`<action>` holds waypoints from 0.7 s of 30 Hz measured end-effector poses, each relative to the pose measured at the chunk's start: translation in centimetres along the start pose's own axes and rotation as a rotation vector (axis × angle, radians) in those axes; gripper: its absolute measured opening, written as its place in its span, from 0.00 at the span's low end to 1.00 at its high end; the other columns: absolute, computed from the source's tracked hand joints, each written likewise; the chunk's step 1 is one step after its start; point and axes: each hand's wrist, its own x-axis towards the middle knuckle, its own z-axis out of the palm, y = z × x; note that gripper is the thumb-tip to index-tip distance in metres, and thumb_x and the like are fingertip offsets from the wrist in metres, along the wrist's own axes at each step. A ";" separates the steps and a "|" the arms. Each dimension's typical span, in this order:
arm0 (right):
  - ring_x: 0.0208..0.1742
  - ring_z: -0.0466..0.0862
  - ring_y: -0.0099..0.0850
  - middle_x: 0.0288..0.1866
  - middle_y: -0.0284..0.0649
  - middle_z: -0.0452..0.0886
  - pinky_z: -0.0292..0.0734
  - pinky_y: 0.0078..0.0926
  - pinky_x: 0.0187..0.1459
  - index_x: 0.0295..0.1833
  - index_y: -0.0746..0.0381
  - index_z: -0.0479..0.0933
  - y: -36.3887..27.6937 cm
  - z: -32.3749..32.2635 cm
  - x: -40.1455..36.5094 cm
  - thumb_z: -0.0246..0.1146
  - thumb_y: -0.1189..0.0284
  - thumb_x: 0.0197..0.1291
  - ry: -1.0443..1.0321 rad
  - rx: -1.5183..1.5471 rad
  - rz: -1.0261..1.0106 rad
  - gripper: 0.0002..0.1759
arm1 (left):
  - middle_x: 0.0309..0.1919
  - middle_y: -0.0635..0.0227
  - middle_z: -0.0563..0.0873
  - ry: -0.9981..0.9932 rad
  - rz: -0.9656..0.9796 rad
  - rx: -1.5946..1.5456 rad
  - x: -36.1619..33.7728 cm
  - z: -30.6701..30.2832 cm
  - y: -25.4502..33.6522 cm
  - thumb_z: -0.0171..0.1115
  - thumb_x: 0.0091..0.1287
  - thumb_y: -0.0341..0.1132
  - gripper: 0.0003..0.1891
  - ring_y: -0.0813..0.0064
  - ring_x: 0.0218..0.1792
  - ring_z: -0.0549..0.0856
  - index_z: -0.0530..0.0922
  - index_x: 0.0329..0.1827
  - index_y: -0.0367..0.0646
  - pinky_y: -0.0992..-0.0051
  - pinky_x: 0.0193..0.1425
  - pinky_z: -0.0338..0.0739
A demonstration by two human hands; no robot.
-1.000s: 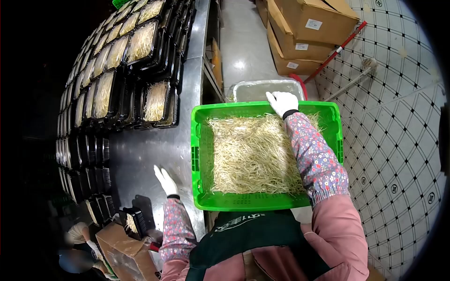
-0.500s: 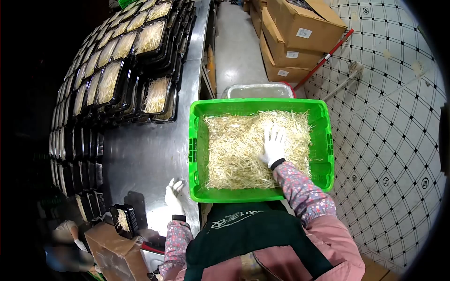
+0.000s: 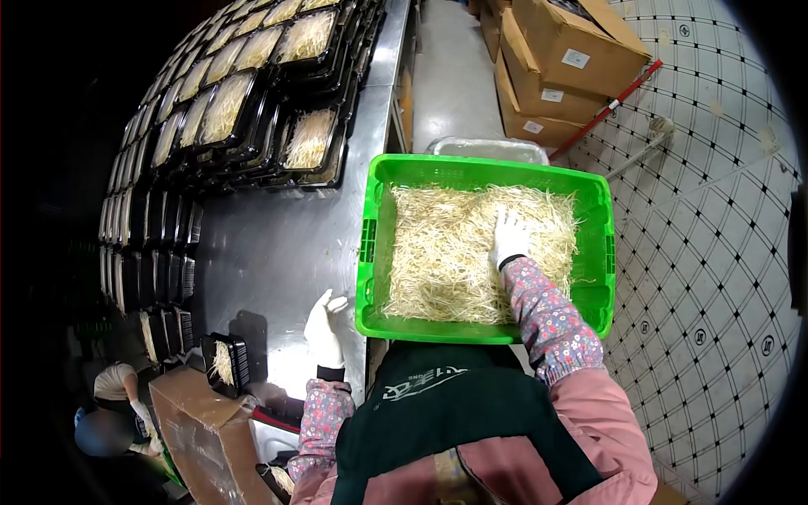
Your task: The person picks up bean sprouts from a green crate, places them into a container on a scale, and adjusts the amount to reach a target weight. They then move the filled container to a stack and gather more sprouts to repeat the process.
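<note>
A green plastic crate (image 3: pixel 366 282) full of pale bean sprouts (image 3: pixel 446 244) stands in front of my body. My right hand (image 3: pixel 512 237), in a white glove, rests on the sprouts right of the middle, fingers stretched out and the tips partly sunk among the strands. Just left of the crate, my gloved left hand (image 3: pixel 323 330) hovers near the metal table with its fingers apart and nothing in it. A black tray (image 3: pixel 225 364) with a small heap of sprouts sits at the table's near left.
Stacked black trays of sprouts (image 3: pixel 227 109) crowd the back left of the metal table (image 3: pixel 278 244). Cardboard boxes (image 3: pixel 555 76) rise at the back right beside a red bar (image 3: pixel 619 101). An opened carton (image 3: pixel 198 396) and a co-worker (image 3: pixel 118 404) are at the lower left.
The view has shifted, so the crate and table appear farther right and higher. My right hand has sunk a little deeper into the sprouts. My left hand remains beside the crate.
</note>
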 end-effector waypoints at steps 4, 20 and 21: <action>0.60 0.79 0.47 0.62 0.51 0.77 0.74 0.44 0.61 0.75 0.60 0.60 2.3 -3.5 0.2 0.71 0.68 0.47 -0.113 0.238 -0.030 0.48 | 0.47 0.57 0.88 -0.035 0.076 0.105 -0.3 0.2 1.7 0.45 0.81 0.41 0.22 0.69 0.50 0.85 0.77 0.63 0.31 0.68 0.64 0.75; 0.76 0.64 0.49 0.77 0.51 0.63 0.59 0.46 0.74 0.80 0.56 0.54 0.4 -9.5 -3.8 0.75 0.57 0.46 -0.288 0.309 -0.715 0.57 | 0.69 0.54 0.75 -0.571 0.062 0.431 2.9 7.7 2.0 0.62 0.71 0.36 0.28 0.64 0.68 0.76 0.69 0.72 0.38 0.69 0.73 0.68; 0.77 0.63 0.49 0.78 0.51 0.62 0.58 0.48 0.75 0.80 0.56 0.53 1.0 -9.1 -3.5 0.75 0.57 0.47 -0.288 0.364 -0.695 0.57 | 0.71 0.53 0.72 -0.646 0.088 0.581 3.2 8.0 1.7 0.65 0.69 0.38 0.32 0.61 0.71 0.72 0.66 0.74 0.39 0.68 0.75 0.65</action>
